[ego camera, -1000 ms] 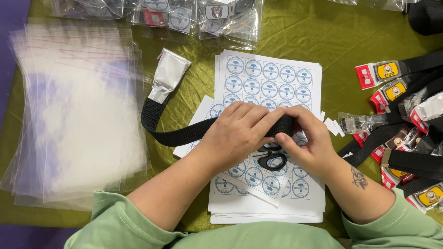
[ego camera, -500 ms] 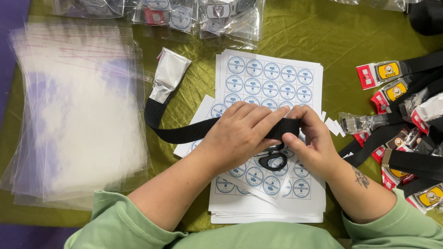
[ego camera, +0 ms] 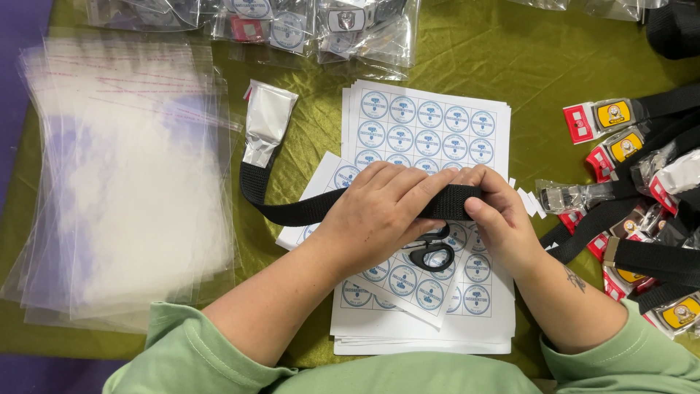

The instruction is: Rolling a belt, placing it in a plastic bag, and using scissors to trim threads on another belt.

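While we hold the black woven nylow strap (ego camera: pixel 306 208) across the stack of round-sticker sheets (ego camera: pixel 426 124), its long axis runs left to right, wrapped buckle end (ego camera: pixel 267 120) up-left. Our left hand (ego camera: pixel 379 215) curls over it and our right hand (ego camera: pixel 503 219) pinches its end (scissors (ego camera: pixel 432 255) just beneath).

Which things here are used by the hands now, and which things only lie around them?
In use:
- black webbing belt, held by left hand and right hand
- its wrapped buckle

Lying about:
- sticker sheets
- black scissors under the hands
- clear bags
- other belts
- filled bags
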